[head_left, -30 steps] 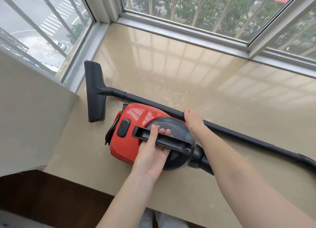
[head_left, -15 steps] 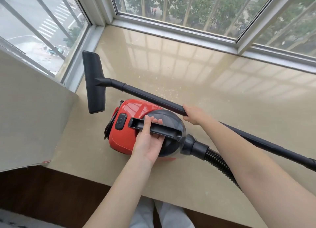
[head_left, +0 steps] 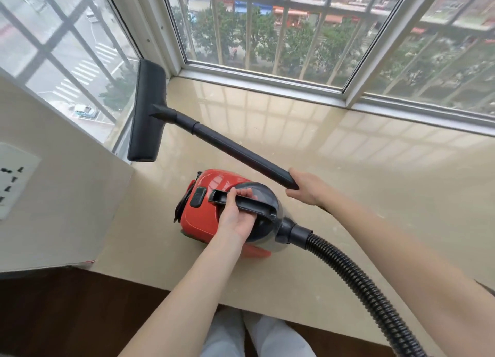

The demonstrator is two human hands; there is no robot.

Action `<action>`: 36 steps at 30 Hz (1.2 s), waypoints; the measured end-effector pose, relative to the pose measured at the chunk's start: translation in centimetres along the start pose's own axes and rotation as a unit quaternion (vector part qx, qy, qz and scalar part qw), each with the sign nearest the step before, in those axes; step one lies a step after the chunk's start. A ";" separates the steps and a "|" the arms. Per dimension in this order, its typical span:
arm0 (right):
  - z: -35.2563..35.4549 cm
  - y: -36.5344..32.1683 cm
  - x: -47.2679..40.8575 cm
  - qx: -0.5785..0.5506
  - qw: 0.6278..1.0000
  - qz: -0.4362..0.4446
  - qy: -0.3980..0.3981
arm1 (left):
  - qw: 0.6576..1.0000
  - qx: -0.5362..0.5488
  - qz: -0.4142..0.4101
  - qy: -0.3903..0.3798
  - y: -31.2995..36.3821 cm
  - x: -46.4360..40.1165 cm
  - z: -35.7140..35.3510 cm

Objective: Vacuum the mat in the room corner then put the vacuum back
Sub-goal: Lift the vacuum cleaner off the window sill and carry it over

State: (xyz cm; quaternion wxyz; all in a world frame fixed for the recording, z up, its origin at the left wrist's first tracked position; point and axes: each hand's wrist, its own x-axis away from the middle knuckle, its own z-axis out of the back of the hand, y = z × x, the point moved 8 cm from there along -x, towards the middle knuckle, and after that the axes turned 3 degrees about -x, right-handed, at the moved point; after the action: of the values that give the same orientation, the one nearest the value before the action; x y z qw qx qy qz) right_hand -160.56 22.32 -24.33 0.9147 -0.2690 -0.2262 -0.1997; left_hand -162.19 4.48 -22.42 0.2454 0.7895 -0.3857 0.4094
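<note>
A small red vacuum (head_left: 203,217) with a dark dome sits on the beige window ledge (head_left: 375,196). My left hand (head_left: 237,217) grips its black carry handle (head_left: 254,205) from below. My right hand (head_left: 308,189) holds the black wand (head_left: 230,146) near its lower end. The wand slants up to the left, raised off the ledge. Its flat black floor head (head_left: 147,110) hangs in the air by the left window. A ribbed black hose (head_left: 356,273) runs from the vacuum's front down to the lower right. No mat is in view.
Barred windows (head_left: 267,30) enclose the ledge at the back and left. A cream wall (head_left: 61,196) with a white socket plate (head_left: 13,177) stands at the left. Dark wood floor (head_left: 67,311) lies below the ledge's front edge, with my white-trousered legs (head_left: 257,335).
My right hand has lifted the wand, so the floor head rose off the ledge toward the left window. The hose came into view. My left hand stays on the handle.
</note>
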 end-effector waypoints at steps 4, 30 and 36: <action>0.5 -1.2 2.8 -0.032 0.999 -0.004 0.031 | 0.999 -0.023 0.015 0.017 -0.4 0.2 0.5; -3.0 1.2 16.3 -0.154 0.974 -0.157 0.059 | 0.977 -0.197 0.011 0.084 -4.1 2.7 4.4; -2.6 1.7 18.2 -0.156 0.969 -0.173 0.085 | 0.963 -0.259 -0.002 0.079 -6.5 3.1 4.5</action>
State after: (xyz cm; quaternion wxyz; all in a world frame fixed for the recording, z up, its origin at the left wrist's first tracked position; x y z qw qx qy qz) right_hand -144.07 17.72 -17.48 0.8287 -0.3473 -0.1565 -0.4101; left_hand -153.78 3.85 -22.73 0.4719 0.6648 -0.4564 0.3564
